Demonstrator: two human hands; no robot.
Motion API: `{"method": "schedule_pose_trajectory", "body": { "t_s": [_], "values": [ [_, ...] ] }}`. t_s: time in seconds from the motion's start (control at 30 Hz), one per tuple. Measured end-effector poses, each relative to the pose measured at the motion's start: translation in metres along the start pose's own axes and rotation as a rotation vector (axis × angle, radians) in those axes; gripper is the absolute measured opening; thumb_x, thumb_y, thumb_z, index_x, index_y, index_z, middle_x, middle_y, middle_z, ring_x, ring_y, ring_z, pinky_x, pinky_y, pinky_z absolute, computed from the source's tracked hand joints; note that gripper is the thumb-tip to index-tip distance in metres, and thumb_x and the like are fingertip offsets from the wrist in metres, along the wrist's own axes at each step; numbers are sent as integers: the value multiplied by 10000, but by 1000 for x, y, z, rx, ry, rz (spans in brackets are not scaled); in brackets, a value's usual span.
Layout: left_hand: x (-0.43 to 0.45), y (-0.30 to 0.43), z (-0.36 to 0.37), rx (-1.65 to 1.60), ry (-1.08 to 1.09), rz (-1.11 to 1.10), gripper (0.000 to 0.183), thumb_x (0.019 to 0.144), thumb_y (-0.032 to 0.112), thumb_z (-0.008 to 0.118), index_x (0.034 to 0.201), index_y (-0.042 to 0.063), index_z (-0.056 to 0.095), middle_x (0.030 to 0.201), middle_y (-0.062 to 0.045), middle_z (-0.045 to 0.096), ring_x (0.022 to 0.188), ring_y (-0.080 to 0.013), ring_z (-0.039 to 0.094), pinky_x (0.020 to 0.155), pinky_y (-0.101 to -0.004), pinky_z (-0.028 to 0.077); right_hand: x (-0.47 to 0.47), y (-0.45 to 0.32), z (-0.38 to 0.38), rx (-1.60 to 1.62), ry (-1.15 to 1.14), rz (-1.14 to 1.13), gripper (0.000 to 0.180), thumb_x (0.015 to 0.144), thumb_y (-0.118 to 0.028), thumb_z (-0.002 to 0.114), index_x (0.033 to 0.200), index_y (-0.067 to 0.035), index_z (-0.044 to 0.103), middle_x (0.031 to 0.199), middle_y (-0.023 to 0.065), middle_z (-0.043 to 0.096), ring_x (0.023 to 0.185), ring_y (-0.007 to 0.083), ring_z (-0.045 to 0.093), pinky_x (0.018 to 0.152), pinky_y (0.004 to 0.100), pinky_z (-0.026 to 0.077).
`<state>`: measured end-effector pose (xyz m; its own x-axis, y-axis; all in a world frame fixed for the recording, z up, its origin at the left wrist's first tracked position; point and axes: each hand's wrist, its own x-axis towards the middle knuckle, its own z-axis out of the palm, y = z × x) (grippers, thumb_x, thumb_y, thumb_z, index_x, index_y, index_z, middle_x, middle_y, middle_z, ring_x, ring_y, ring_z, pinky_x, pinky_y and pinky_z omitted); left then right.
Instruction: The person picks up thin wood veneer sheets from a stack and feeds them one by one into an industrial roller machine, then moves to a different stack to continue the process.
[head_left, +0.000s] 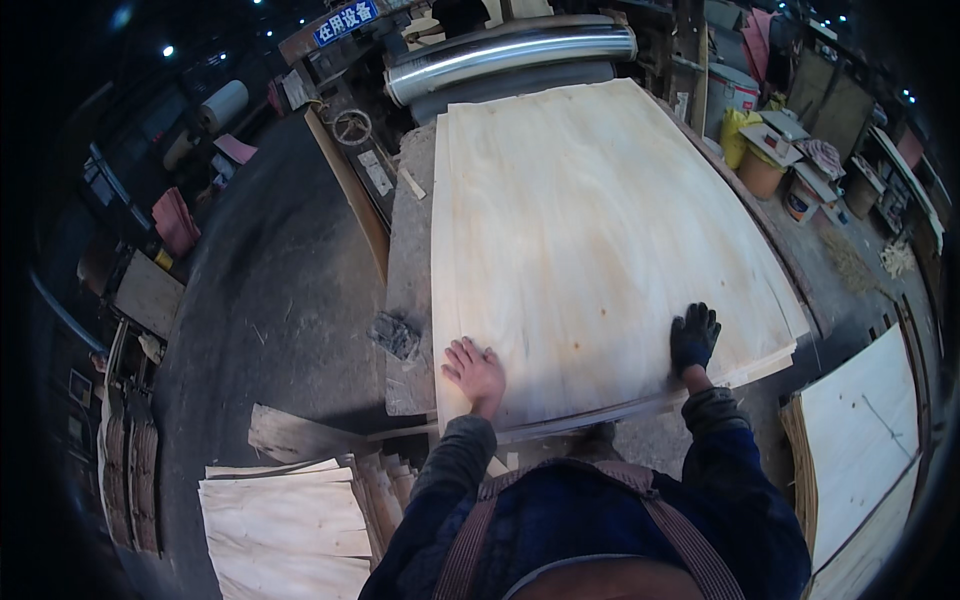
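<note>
A broad stack of pale wood veneer sheets (585, 225) lies before me, its far end close to a shiny metal roller (517, 60). My left hand (476, 373), bare, rests flat with fingers apart on the near left corner of the top sheet. On the near right part of the same sheet lies my right hand (694, 337), in a dark glove, its fingers somewhat spread. Neither hand grips anything. A dark crumpled glove or rag (394, 335) sits on the ledge left of the stack.
More veneer stacks stand at the lower left (285, 525) and lower right (862, 435). A handwheel (351, 127) is on the machine's left side. Buckets (759, 172) and boards line the right. Behind the roller, a person in dark clothing (459, 16) is partly visible.
</note>
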<state>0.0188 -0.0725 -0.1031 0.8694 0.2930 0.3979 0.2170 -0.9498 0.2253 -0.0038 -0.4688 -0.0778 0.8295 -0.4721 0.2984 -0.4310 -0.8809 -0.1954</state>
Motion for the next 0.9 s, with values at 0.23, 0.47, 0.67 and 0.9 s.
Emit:
{"method": "schedule_pose_trajectory", "body": {
  "t_s": [0.23, 0.47, 0.67, 0.9],
  "values": [
    [1, 1, -2, -15, -8, -10, 559, 837, 314, 409, 1296, 6, 326, 1358, -214, 294, 1291, -371, 185, 1012, -560, 109, 0, 0, 0, -16, 2, -3, 487, 864, -359, 392, 1247, -61, 435, 1353, 128, 342, 1271, 329, 257, 1042, 473, 163],
    [1, 1, -2, -10, -10, -15, 563, 833, 313, 419, 1301, 16, 319, 1358, -213, 293, 1291, -364, 189, 1014, -556, 110, -1, -1, -1, -25, 13, -9, 481, 861, -358, 399, 1238, -64, 445, 1351, 125, 346, 1267, 328, 266, 1038, 477, 170],
    [0, 0, 3, -6, 12, -16, 565, 832, 316, 422, 1301, 16, 319, 1357, -212, 294, 1291, -359, 193, 1019, -551, 107, 0, 0, 0, -29, 12, -11, 486, 866, -368, 385, 1244, -68, 443, 1360, 114, 338, 1270, 331, 266, 1038, 484, 164],
    [1, 0, 1, -6, -12, -21, 573, 838, 326, 415, 1308, 15, 310, 1365, -212, 283, 1294, -357, 186, 1024, -546, 100, 1, 4, 7, -50, 1, -7, 496, 876, -382, 358, 1260, -77, 428, 1369, 111, 325, 1276, 324, 255, 1043, 477, 151]
  ]
}}
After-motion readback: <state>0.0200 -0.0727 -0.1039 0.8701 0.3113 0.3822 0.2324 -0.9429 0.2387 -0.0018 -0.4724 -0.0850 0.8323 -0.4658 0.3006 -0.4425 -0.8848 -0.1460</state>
